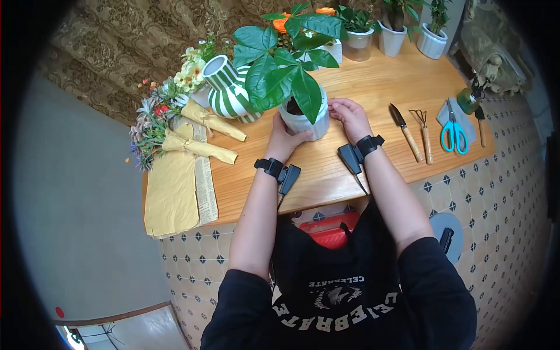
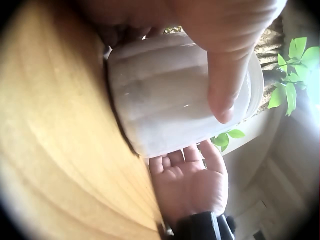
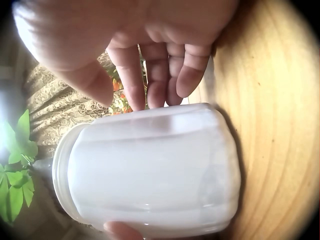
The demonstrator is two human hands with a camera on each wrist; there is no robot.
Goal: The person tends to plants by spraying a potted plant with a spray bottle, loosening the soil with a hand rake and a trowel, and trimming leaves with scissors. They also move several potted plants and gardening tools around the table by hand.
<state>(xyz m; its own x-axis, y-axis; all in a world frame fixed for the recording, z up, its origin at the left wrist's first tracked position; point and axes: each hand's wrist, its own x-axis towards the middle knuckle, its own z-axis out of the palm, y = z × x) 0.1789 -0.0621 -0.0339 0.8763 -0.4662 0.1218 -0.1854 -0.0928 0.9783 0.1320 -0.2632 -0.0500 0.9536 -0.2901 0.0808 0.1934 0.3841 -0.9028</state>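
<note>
A white ribbed pot [image 1: 308, 126] [image 2: 155, 90] [image 3: 155, 170] holding soil and a broad-leaved green plant [image 1: 286, 76] stands on the wooden table. The left hand [image 1: 286, 140] [image 2: 225, 35] grips the pot's left side, its thumb lying across the front and the other fingers going behind. On the pot's right side is the right hand [image 1: 352, 121] [image 2: 190, 187] [image 3: 135, 35], fingers loosely bent, their tips at or very near the wall; whether they touch cannot be told.
Left of the pot are a green-and-white striped vase [image 1: 233, 99] and paper-wrapped flowers [image 1: 175, 186]. To the right lie a small trowel [image 1: 406, 133], a hand rake [image 1: 426, 137], and blue scissors [image 1: 454, 133] on a grey cloth. Potted plants [image 1: 394, 39] line the back edge.
</note>
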